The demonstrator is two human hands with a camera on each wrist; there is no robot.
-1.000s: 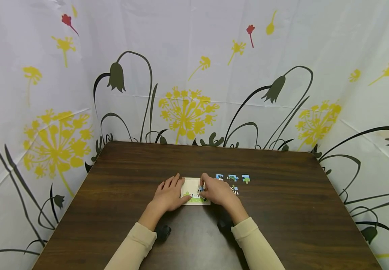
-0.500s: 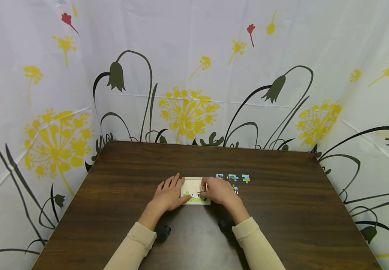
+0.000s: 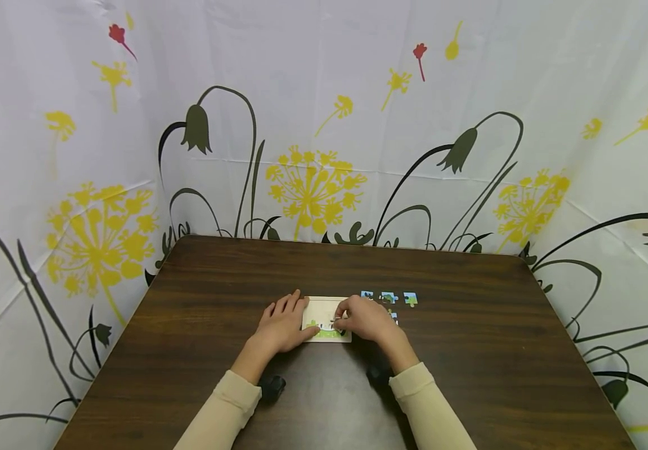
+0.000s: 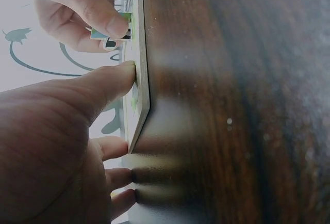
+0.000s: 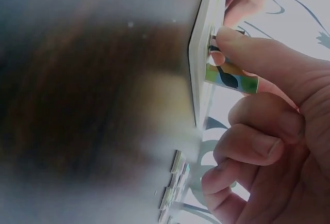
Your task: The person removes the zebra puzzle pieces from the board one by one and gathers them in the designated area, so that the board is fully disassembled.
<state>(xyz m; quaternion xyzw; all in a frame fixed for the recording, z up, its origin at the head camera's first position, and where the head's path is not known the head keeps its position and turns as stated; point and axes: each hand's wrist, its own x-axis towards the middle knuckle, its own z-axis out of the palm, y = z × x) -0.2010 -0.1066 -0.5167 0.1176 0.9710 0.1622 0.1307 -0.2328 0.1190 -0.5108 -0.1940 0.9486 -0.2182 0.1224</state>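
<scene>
A small light wooden puzzle tray (image 3: 319,307) lies on the table, with green grass pieces laid along its near side. On its left my left hand (image 3: 279,326) rests with fingers spread, its thumb (image 4: 111,79) pressing the tray's near left part. My right hand (image 3: 365,320) pinches a puzzle piece (image 5: 232,79) between thumb and forefinger, standing tilted over the tray's right part. In the left wrist view the same puzzle piece (image 4: 98,34) shows a blue edge and black-and-white marks. The head view mostly hides it behind the fingers.
Several loose jigsaw pieces (image 3: 388,297) lie to the right of the tray, one partly hidden behind my right hand. The dark wooden table (image 3: 470,350) reaches back to a flower-printed curtain (image 3: 324,112).
The right hand has shifted slightly to the right and turned the pinched puzzle piece, which shows less in the head view. The left hand stays in place on the tray.
</scene>
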